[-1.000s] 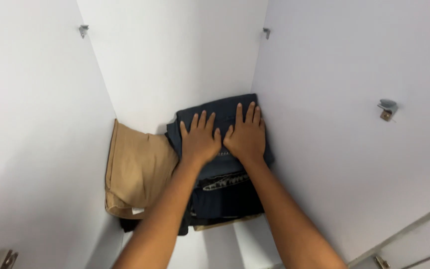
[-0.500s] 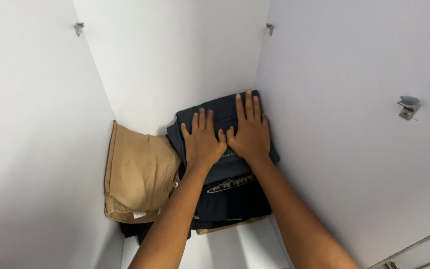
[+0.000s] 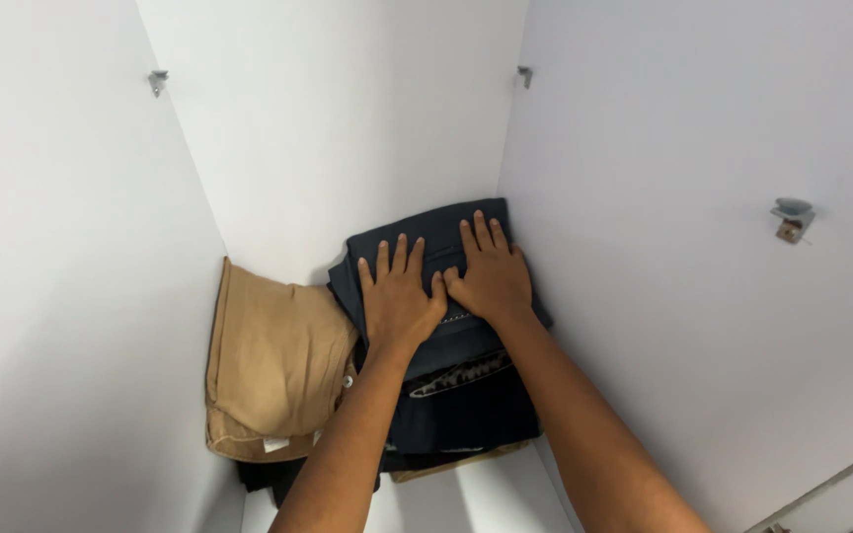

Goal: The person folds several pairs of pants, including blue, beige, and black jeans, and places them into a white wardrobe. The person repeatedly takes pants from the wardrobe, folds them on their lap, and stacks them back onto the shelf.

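Observation:
Inside a white cupboard, a stack of folded dark navy trousers (image 3: 466,395) lies against the back right corner. My left hand (image 3: 399,298) rests flat on top of the stack with fingers spread. Beside it, thumb touching thumb, my right hand (image 3: 487,272) presses palm-down on the same top garment. Neither hand grips anything. A folded tan garment (image 3: 273,360) lies to the left of the dark stack, touching it.
White cupboard walls close in on three sides: left wall (image 3: 61,296), back wall (image 3: 338,128), right wall (image 3: 703,296). Metal shelf pegs stick out at the upper left (image 3: 157,79), upper right (image 3: 523,74) and on the right wall (image 3: 792,219). The white shelf floor (image 3: 491,498) shows in front.
Both hands have stayed flat on the dark stack. The view has shifted slightly, so the stack and hands sit a little lower and further right in the picture.

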